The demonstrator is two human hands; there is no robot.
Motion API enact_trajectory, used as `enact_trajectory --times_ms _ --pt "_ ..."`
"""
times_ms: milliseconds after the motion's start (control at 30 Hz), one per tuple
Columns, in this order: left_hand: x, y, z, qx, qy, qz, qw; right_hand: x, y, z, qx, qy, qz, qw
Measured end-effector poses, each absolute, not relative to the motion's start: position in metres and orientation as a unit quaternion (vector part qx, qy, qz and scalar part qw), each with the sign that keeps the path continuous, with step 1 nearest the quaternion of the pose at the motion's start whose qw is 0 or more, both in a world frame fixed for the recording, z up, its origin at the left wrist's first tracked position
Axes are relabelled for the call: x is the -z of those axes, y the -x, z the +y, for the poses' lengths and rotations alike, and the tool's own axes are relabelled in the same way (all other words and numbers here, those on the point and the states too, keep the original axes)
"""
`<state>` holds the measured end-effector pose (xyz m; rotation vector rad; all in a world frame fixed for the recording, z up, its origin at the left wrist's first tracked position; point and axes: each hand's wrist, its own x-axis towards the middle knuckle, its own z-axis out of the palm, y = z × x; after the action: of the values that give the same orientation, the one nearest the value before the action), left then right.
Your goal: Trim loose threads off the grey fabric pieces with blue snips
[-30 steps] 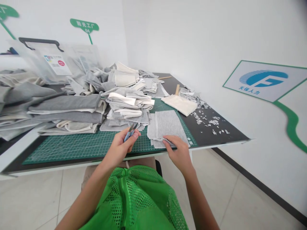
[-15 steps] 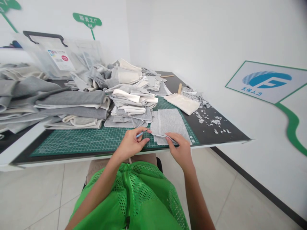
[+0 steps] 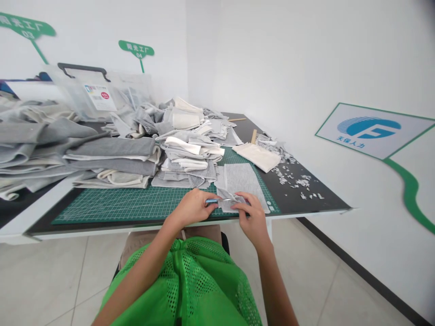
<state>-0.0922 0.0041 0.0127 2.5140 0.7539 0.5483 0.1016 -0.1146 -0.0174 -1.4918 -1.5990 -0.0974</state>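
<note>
My left hand (image 3: pixel 195 206) is closed around a slim tool with a blue handle (image 3: pixel 211 200) and a thin metal blade. Whether it is a seam ripper or snips I cannot tell. The blade points right and lies at the gathered edge of a grey cloth piece (image 3: pixel 226 192). My right hand (image 3: pixel 252 217) pinches that cloth's bunched edge between thumb and fingers, close to the blade tip. Under and behind it, a flat light grey cloth (image 3: pixel 243 179) rests on the green cutting mat (image 3: pixel 129 203).
Folded grey and cream cloths (image 3: pixel 190 149) are stacked just beyond my hands, with larger grey piles (image 3: pixel 112 156) to the left. A cream cloth (image 3: pixel 258 156) and fabric scraps (image 3: pixel 302 182) lie at right. Behind stands a clear plastic box (image 3: pixel 76 102). The table's front edge (image 3: pixel 136 225) is close.
My left hand has turned the tool's blade rightward onto the cloth edge. The hands are closer together, and my right hand has lifted and bunched the edge. The view has tilted slightly upward.
</note>
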Motion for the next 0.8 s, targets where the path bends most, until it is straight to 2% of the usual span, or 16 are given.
enact_trajectory --times_ms 133,300,567,800 --pt "-0.017 0.088 0.014 -0.167 -0.938 0.228 0.202 0.009 -0.102 -0.120 0.007 0.599 -0.692 0.402" --pt "-0.017 0.083 0.019 -0.157 -0.950 0.212 0.165 0.005 -0.102 -0.118 0.002 0.612 -0.696 0.376" --pt "-0.012 0.085 0.016 -0.169 -0.949 0.223 0.144 0.013 -0.098 -0.106 0.013 0.630 -0.674 0.386" --pt "-0.015 0.086 0.015 -0.186 -0.942 0.219 0.175 0.013 -0.089 -0.101 0.008 0.634 -0.658 0.406"
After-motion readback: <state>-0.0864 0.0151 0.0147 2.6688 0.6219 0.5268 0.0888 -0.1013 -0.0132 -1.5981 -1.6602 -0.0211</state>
